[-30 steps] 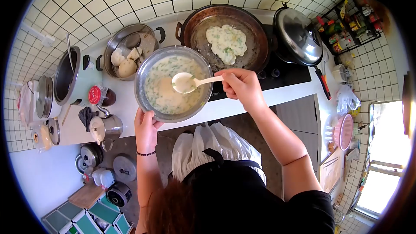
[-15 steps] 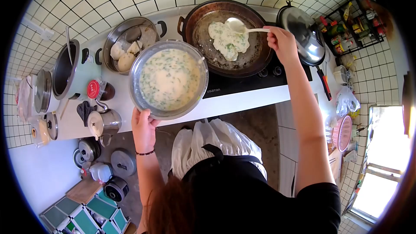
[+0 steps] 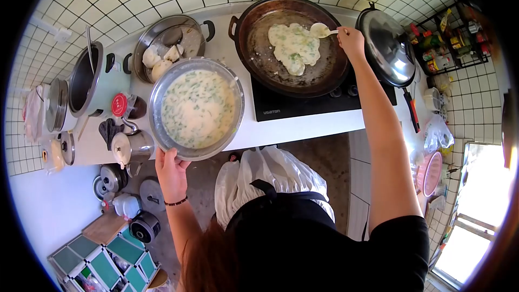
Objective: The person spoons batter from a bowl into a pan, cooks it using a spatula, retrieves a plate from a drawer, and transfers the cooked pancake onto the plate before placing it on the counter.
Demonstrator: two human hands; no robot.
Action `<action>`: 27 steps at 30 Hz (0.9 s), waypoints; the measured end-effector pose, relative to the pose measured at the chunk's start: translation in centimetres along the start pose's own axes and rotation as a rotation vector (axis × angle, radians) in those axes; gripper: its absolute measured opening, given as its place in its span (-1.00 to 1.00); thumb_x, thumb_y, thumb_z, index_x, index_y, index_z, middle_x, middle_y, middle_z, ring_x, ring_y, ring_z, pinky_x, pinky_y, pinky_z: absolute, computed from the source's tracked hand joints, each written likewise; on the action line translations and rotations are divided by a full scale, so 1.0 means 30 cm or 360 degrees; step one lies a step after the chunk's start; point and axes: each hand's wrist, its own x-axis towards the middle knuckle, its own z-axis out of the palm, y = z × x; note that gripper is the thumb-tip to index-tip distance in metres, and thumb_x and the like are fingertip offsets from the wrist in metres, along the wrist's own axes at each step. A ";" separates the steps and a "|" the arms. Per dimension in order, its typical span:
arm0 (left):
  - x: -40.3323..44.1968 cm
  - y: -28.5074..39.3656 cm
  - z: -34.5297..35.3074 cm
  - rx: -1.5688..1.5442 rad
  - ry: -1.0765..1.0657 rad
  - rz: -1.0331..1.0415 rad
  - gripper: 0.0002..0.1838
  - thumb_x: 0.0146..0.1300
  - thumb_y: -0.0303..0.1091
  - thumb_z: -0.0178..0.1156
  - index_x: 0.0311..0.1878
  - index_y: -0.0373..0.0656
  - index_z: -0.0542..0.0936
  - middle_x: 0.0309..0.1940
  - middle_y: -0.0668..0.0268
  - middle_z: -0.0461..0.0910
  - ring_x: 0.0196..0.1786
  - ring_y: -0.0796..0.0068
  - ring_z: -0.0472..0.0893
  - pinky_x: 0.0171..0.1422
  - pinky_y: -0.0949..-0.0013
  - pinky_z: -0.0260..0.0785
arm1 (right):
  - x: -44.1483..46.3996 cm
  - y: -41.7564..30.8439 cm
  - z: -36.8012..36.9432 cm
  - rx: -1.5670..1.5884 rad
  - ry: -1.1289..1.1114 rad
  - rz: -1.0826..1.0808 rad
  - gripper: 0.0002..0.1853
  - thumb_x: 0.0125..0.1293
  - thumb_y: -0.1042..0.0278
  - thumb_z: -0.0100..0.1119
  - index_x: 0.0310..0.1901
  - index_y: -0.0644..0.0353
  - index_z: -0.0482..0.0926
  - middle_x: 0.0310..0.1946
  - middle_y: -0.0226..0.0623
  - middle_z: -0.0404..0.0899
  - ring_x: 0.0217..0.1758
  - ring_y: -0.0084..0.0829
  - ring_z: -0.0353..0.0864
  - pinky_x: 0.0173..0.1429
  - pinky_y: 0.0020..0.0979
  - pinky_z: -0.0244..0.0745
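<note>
My left hand [image 3: 172, 173] grips the near rim of a metal bowl [image 3: 238, 94] full of pale batter [image 3: 197, 109] with green bits. In my right hand [image 3: 351, 40] is the handle of a white spoon [image 3: 320, 31]. The spoon's head is at the right edge of a patch of batter [image 3: 294, 46] lying in a wide dark pan [image 3: 254, 67]. That pan sits on a black cooktop [image 3: 292, 107].
Left of the bowl are a steel pot [image 3: 199, 35] with pale lumps, a light green cooker [image 3: 117, 84], a red-lidded jar [image 3: 120, 105] and a kettle [image 3: 138, 147]. A lidded pan [image 3: 385, 46] stands right of the dark pan, near a bottle rack [image 3: 451, 43].
The spoon has gone from over the bowl to the pan's batter patch, then to its right edge. The patch has spread. My left hand and the bowl have shifted left.
</note>
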 end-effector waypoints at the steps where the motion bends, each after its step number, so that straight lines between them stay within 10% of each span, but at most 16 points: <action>1: -0.003 0.001 -0.004 -0.0011 0.0009 0.0007 -0.68 0.24 -0.52 -0.08 0.08 -0.24 0.36 -0.11 0.25 0.54 -0.14 0.46 0.61 -0.09 0.33 0.56 | 0.005 0.002 0.003 -0.0035 -0.0004 -0.0022 -0.75 0.18 0.26 0.11 -0.40 0.31 0.62 -0.66 -0.34 0.54 -0.58 -0.52 0.51 -0.38 -0.46 0.41; 13: -0.016 0.003 -0.075 -0.0051 0.0091 0.0026 -0.68 0.25 -0.52 -0.08 0.08 -0.25 0.36 -0.11 0.25 0.54 -0.15 0.46 0.61 -0.08 0.34 0.55 | 0.051 -0.059 -0.017 0.0535 0.0039 0.0295 -0.78 0.20 0.40 0.08 -0.30 0.41 0.62 -0.56 -0.34 0.53 -0.55 -0.57 0.47 -0.46 -0.53 0.44; 23: -0.045 0.001 -0.132 -0.0055 0.0117 0.0046 -0.70 0.26 -0.52 -0.10 0.07 -0.24 0.36 -0.09 0.23 0.54 -0.14 0.45 0.61 -0.06 0.33 0.55 | 0.148 -0.074 0.036 -0.0256 0.0093 -0.0228 -0.73 0.15 0.21 0.05 -0.43 0.22 0.64 -0.65 -0.35 0.54 -0.57 -0.50 0.55 -0.35 -0.44 0.43; 27: -0.061 0.004 -0.143 -0.0053 0.0154 0.0047 -0.69 0.24 -0.50 -0.06 0.07 -0.25 0.38 -0.11 0.25 0.55 -0.15 0.46 0.61 -0.06 0.36 0.54 | 0.160 -0.066 0.044 -0.0268 0.0084 -0.0128 -0.73 0.26 0.28 0.06 -0.19 0.28 0.63 -0.55 -0.38 0.57 -0.55 -0.60 0.49 -0.44 -0.50 0.41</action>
